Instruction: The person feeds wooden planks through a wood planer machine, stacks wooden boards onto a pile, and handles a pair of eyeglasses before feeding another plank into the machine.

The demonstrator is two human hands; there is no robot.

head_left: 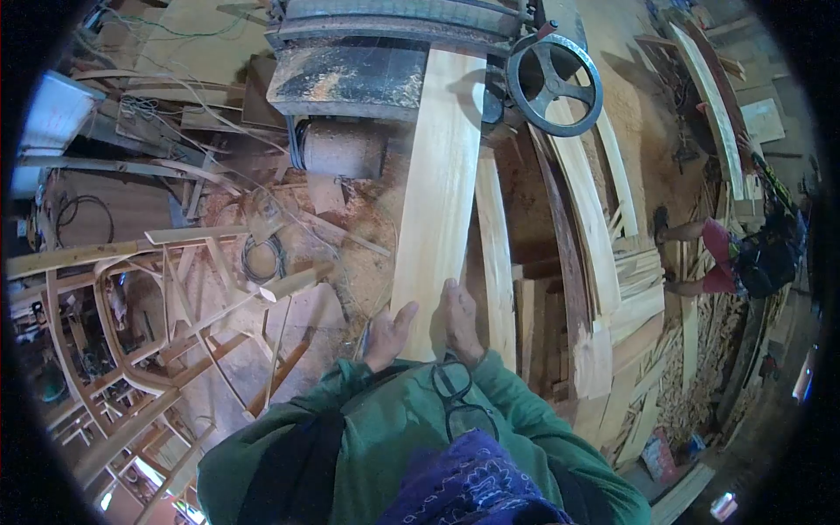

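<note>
A long, pale wooden board [437, 192] runs from my body to the bed of a large woodworking machine [350, 83]. Its far end lies on the machine's dusty table, beneath the front edge of the housing. My left hand [389, 337] grips the board's near left edge, thumb on top. On the right edge, my right hand [463, 324] holds it the same way, fingers hidden below. A spoked handwheel [555, 85] stands at the machine's right side, beside the board's far end.
Wooden chair frames [166, 350] crowd the left side. Long planks [573, 219] and stacked boards [634, 306] lie to the right. Another person [735, 254] stands at the far right near more timber. Sawdust and a coiled cable [262, 258] cover the floor at left.
</note>
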